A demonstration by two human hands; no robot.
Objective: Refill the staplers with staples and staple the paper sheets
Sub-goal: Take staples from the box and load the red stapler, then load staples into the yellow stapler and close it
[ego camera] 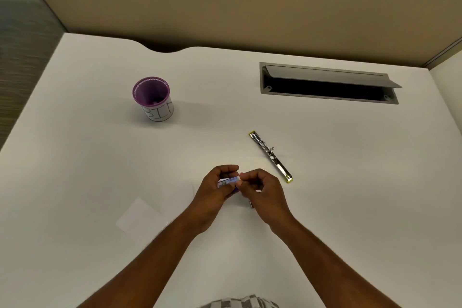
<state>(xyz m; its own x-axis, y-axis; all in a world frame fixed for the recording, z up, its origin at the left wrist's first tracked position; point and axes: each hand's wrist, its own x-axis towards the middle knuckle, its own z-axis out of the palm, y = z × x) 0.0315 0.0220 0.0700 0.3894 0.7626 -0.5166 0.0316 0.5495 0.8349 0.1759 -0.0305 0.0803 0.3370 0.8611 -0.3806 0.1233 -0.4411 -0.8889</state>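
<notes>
My left hand (pixel 215 190) grips a small blue and white staple box (pixel 228 181) just above the desk. My right hand (pixel 260 190) pinches the box's right end with thumb and forefinger. A stapler (pixel 271 156) with yellow ends lies swung open flat on the desk, up and to the right of my hands, its metal channel showing. A small white paper sheet (pixel 140 216) lies on the desk to the left of my left forearm. A dark metal object (pixel 251 204) peeks out under my right hand; I cannot tell what it is.
A purple cup labelled BIN (pixel 153 99) stands at the back left of the white desk (pixel 350 182). An open grey cable hatch (pixel 327 85) is set into the desk at the back right. A beige partition (pixel 225 7) rises behind the desk.
</notes>
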